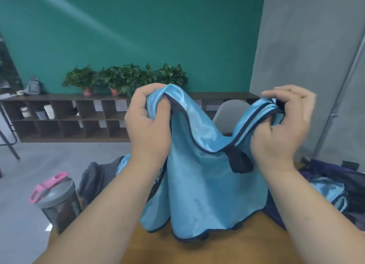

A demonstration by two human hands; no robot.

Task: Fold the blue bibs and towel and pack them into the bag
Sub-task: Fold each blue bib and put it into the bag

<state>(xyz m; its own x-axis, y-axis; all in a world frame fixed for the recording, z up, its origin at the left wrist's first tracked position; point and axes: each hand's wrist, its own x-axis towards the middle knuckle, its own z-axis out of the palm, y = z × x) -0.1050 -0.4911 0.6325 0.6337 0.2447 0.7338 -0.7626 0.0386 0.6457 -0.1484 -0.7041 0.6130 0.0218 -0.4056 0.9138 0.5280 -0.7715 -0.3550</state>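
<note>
Person holding up a blue bib [199,184] by its two shoulder straps above a wooden table [227,250].

The left hand [147,123] is gripping one strap, fingers curled into the cloth; the right hand [284,121] is pinching the other strap bunched together. The bib's hem is touching the tabletop. A second blue bib [329,190] is lying on a dark bag [339,173] to the right. A shaker bottle [59,202] is standing at the left.
</note>
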